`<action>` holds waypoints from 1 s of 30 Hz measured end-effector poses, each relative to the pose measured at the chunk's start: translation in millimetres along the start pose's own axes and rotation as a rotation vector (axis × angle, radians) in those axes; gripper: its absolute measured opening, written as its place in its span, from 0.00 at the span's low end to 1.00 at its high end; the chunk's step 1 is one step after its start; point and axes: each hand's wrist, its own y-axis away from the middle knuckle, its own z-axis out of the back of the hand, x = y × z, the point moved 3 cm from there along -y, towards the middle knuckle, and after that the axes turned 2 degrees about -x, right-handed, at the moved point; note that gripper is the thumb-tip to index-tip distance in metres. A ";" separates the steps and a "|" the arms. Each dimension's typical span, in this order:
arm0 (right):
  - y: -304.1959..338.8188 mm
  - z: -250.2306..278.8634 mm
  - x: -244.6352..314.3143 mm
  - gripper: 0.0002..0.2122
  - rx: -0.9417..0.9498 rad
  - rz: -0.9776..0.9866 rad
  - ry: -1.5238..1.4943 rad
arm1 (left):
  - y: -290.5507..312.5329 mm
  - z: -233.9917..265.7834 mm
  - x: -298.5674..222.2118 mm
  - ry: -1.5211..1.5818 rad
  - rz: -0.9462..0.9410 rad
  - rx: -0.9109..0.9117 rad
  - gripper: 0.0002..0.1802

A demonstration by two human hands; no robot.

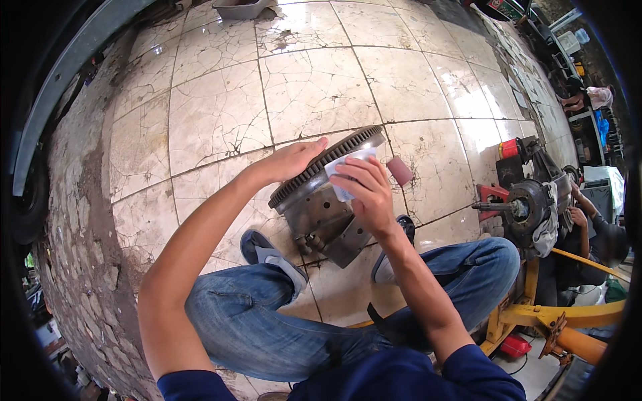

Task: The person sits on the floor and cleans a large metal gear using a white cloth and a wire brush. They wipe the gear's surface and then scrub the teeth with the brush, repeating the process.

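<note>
A flywheel [304, 182] with a toothed rim stands tilted on edge between my legs. My left hand [294, 162] grips its toothed rim from the far left side, and the rim partly hides the fingers. Pressed against the near face is a folded pale sheet [342, 190], pinched under the fingers of my right hand [368, 190]. Below the flywheel sits a dark grey metal part [324, 217] with holes and flat plates, resting on the tiles between my feet. A small reddish-brown rectangular piece [400, 171] lies on the floor, right of the flywheel.
Cracked, glossy tiles [314, 80] spread ahead. To the right, a wheel hub assembly [528, 207] stands near a red stand [491, 199]; another person's hands [578, 214] are beside it. A yellow metal frame [555, 314] lies nearer. A grey tray [241, 8] sits far off.
</note>
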 end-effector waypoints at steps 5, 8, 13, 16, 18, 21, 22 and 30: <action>4.4 10.3 -30.3 0.19 -0.177 -0.151 -0.020 | -0.6 -6.2 -12.3 0.017 -0.145 0.024 0.33; 0.9 9.2 -9.5 0.17 -0.064 -0.055 -0.052 | 2.7 -5.3 -5.6 0.016 -0.103 0.072 0.32; 6.6 14.4 -31.9 0.21 -0.110 -0.143 -0.122 | 1.7 -2.9 -20.8 -0.141 -0.050 0.115 0.28; 9.4 7.9 -31.1 0.22 -0.173 -0.212 -0.139 | 1.6 0.9 -16.8 -0.112 -0.059 0.094 0.27; 7.4 7.9 -28.8 0.23 -0.153 -0.208 -0.133 | 2.8 1.5 -10.1 0.002 -0.078 0.063 0.27; 4.3 6.7 -28.2 0.23 -0.122 -0.196 -0.128 | 9.1 9.4 -1.3 0.079 -0.044 0.012 0.31; 3.7 7.3 -29.9 0.23 -0.110 -0.191 -0.124 | 13.8 10.9 -1.4 0.038 -0.051 -0.039 0.33; -8.4 8.3 -48.0 0.23 -0.126 -0.228 -0.165 | 58.7 13.2 17.4 -0.492 -0.138 -0.193 0.43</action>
